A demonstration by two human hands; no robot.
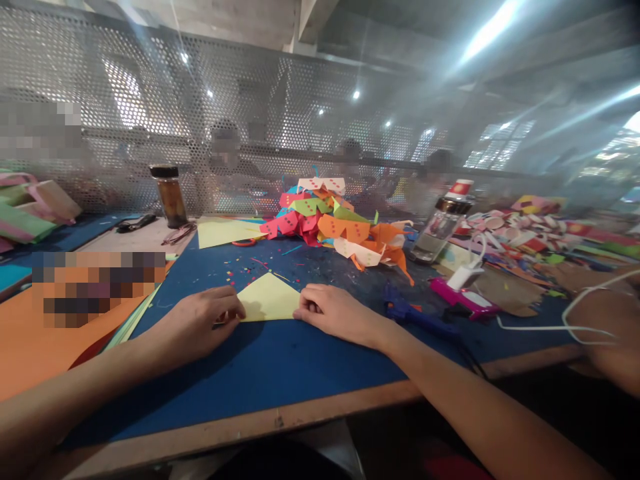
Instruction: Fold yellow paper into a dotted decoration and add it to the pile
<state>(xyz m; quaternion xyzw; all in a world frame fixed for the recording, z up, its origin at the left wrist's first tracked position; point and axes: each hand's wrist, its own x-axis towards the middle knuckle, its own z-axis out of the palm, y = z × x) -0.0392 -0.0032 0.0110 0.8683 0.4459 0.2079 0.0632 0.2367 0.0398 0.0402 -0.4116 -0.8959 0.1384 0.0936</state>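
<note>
A pale yellow sheet of paper (270, 298), folded into a triangle with its peak pointing away from me, lies on the blue tabletop (240, 380). My left hand (213, 312) is closed on its left corner, the thumb low and the fingers curled. At the opposite corner my right hand (327, 308) pinches the paper in the same way. Both corners are hidden under the fingers. Tiny coloured paper scraps lie scattered just beyond the peak. To the right of my right hand rests a blue glue gun (420, 316).
Behind the yellow paper rises a pile of coloured paper cutouts (345, 230). A glass bottle (433, 230), a magenta power strip (465, 299) and a co-worker's arm (607, 327) are at right. On the left are orange paper (30, 347) and a dark-lidded jar (171, 197).
</note>
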